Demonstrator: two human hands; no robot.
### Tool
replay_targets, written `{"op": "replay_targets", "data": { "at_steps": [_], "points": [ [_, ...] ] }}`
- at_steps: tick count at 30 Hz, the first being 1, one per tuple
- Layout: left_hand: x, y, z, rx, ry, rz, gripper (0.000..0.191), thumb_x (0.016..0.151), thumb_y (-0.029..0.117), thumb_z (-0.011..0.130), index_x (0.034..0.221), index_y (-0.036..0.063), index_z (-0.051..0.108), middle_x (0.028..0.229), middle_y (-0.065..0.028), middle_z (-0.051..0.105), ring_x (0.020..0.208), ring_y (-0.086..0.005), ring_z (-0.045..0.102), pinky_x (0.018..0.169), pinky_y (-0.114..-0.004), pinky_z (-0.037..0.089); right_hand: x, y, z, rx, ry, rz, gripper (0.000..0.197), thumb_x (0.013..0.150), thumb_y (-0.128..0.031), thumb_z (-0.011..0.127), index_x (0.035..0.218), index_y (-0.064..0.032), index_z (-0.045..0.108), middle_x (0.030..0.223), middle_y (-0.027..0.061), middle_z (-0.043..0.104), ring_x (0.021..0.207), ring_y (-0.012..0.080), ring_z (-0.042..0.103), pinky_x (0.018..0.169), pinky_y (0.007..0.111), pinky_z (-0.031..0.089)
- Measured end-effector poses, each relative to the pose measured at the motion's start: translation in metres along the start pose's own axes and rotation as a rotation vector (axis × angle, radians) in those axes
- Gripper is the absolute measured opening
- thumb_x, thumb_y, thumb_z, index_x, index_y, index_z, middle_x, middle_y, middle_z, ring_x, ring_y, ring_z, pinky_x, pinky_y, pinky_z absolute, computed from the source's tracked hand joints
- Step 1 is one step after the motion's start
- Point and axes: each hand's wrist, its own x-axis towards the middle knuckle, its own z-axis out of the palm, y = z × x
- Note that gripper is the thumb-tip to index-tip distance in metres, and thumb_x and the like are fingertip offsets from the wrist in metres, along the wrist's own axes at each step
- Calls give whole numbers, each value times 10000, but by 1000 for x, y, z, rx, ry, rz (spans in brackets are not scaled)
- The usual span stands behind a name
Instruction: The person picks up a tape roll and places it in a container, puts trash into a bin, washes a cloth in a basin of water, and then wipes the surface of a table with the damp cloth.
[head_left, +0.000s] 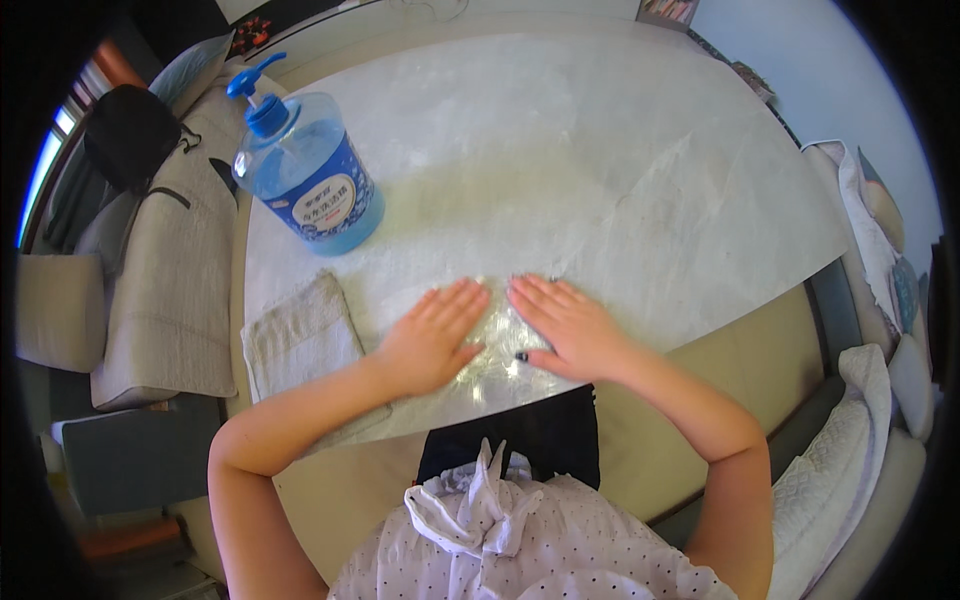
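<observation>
Both my hands lie palm down on a pale, marbled tabletop (600, 150), close to its near edge. My left hand (431, 341) has its fingers slightly apart and holds nothing. A short gap to the right is my right hand (570, 326), also flat and empty, with a dark nail on its thumb. Shiny streaks mark the surface between them. Left of my left hand lies a folded grey cloth (300, 341), partly under my left forearm. Beyond the cloth stands a large clear pump bottle (322, 180) of blue liquid, with a blue pump top and a label bearing writing.
A beige sofa (180, 262) with cushions and a black bag (131, 139) runs along the left. On the right is another seat with a quilted white cover (825, 480). A dark stool or seat (135, 457) stands at the lower left.
</observation>
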Motion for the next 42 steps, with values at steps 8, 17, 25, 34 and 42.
{"op": "replay_targets", "data": {
  "at_steps": [8, 17, 25, 34, 42],
  "points": [
    [-43, 7, -22, 49, 57, -183, 628, 831, 354, 460, 1297, -14, 253, 1336, -199, 277, 1257, -330, 235, 1002, -436, 235, 19, 14, 6, -134, 125, 262, 626, 823, -392, 449, 1287, -2, 291, 1358, 141, 275, 1271, 262, 231, 1031, 402, 197],
    [-52, 66, -3, -108, 267, -365, 651, 808, 288, 510, 1300, -35, 230, 1333, -220, 270, 1250, -363, 233, 1004, -431, 221, 63, 4, 12, -60, 45, 32, 607, 825, -398, 436, 1283, -17, 317, 1362, 131, 273, 1273, 241, 230, 1033, 388, 197],
    [-30, 54, 23, 25, 308, -462, 572, 850, 328, 432, 1293, 1, 279, 1331, -176, 306, 1248, -307, 268, 1000, -435, 237, 4, 0, 10, -150, 95, 211, 600, 835, -375, 416, 1294, -11, 284, 1367, 142, 257, 1274, 265, 224, 1031, 395, 193],
    [-55, 17, 13, -3, 261, -578, 569, 873, 352, 377, 1309, 9, 252, 1358, -173, 259, 1271, -303, 215, 1028, -376, 193, 23, 3, 8, -123, 67, 186, 594, 838, -390, 408, 1306, -46, 285, 1376, 119, 252, 1275, 241, 229, 1037, 379, 186],
    [-44, 21, 12, 60, 185, -464, 566, 867, 344, 395, 1302, 6, 266, 1356, -173, 262, 1270, -302, 219, 1027, -410, 188, 4, -28, 14, -169, 63, 444, 585, 837, -367, 421, 1295, -25, 297, 1368, 111, 272, 1273, 237, 234, 1043, 367, 172]
  ]
}}
